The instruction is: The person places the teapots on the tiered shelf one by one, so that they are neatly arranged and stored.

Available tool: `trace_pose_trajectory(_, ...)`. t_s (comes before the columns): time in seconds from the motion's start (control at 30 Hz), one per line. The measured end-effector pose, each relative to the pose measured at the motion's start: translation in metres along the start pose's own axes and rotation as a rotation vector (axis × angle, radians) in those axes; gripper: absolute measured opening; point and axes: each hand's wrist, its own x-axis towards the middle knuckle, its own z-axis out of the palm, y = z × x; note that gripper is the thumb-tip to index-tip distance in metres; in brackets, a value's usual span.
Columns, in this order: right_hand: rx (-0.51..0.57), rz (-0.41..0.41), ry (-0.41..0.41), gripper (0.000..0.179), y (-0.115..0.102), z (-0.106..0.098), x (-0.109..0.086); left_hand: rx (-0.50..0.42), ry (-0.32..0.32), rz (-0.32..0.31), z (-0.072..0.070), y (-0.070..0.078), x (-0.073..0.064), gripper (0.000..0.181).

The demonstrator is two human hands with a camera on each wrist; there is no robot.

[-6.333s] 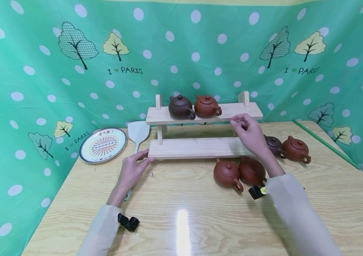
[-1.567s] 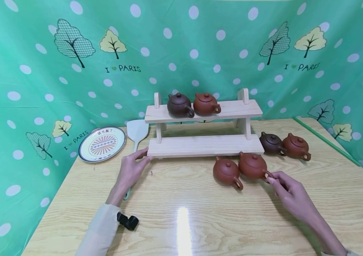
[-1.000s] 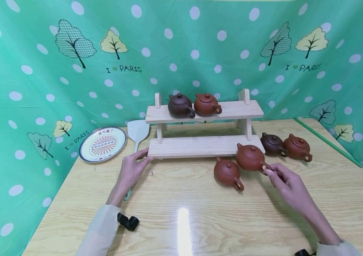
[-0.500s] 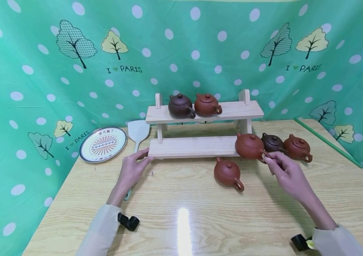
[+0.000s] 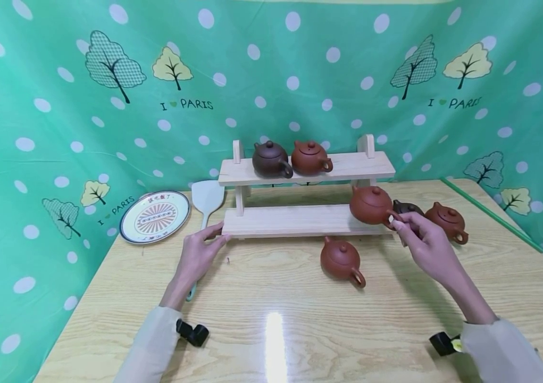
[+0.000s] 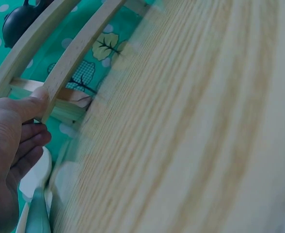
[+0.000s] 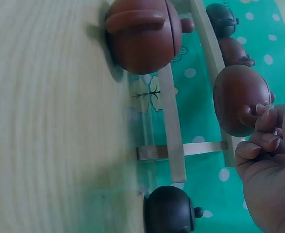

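Note:
My right hand [image 5: 426,247] pinches the handle of a reddish-brown clay teapot [image 5: 370,205] and holds it up in front of the right end of the two-tier wooden shelf [image 5: 285,219]. In the right wrist view, thumb and fingertips meet on the handle of that teapot [image 7: 239,97]. My left hand [image 5: 199,254] grips the left end of the lower board, thumb on top in the left wrist view. On the upper board sit a dark brown teapot [image 5: 270,159] and a reddish one [image 5: 309,158]. Another reddish teapot [image 5: 340,259] stands on the table before the shelf.
Right of the shelf stand a dark teapot [image 5: 407,207], partly hidden by my right hand, and a reddish teapot [image 5: 445,221]. A green stick [image 5: 491,214] lies along the right edge. A patterned plate [image 5: 154,217] and pale spatula [image 5: 207,197] lie left.
My right hand came down from the upper board to a teapot on the table, took its handle and raised it toward the shelf. My left hand stays on the board.

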Motion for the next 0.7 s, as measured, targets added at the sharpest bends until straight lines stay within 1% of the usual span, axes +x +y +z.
trace_pose_trajectory(0.17, 0.012, -0.003, -0.002, 0.016, -0.003, -0.001, 0.008, 0.008, -0.001, 0.001, 0.0, -0.001, 0.0, 0.044)
trace_pose_trajectory(0.33, 0.002, 0.009, -0.004, 0.022, -0.007, -0.004, 0.016, 0.02, 0.003, 0.006, 0.0, -0.001, 0.0, 0.043)
trace_pose_trajectory(0.53, 0.011, 0.002, 0.002, 0.018, -0.006, -0.004, 0.027, 0.016, 0.002, 0.0, 0.0, 0.0, 0.0, 0.043)
trace_pose_trajectory(0.7, 0.015, 0.027, -0.005, 0.022, -0.007, -0.004, 0.035, 0.008, 0.001, -0.008, 0.0, -0.001, 0.0, 0.043)
